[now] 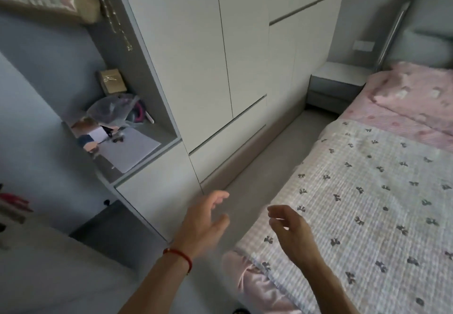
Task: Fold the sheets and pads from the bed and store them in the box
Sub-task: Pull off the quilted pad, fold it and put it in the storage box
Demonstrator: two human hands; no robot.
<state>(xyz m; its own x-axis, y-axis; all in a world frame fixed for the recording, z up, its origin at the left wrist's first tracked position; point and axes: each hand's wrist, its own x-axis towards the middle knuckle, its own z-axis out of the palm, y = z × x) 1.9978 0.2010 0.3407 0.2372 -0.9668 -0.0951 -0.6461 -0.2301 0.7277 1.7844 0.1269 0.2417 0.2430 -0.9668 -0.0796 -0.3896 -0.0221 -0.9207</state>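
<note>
- Two hands are seen, both held out in the air above the floor beside the bed (367, 215).
- The left hand (206, 223) is raised over the floor (264, 161) near the bed's edge; its fingers (219, 197) are loosely spread and slightly bent, and nothing is held. One red string bracelet (180, 254) is worn on that wrist.
- The right hand (291, 230) is held over the near corner of the bed; its fingers (275, 209) are loosely curled and apart, and nothing is pinched.
- One pad (380, 191), white-checked with small dark bows, is spread flat over the bed's near part.
- One pink sheet (382, 120) is seen beneath the pad, showing beyond its far edge and at the near corner, where it hangs down.
- One pink pillow (416, 93) lies at the head of the bed, on the sheet.
- One nightstand (338, 80) stands between the bed and the wardrobe (208, 56).
- One open shelf niche (137, 142) is seen at the left; papers, a bag and a small brown box are kept in it.
- The storage box is not seen in this view.
</note>
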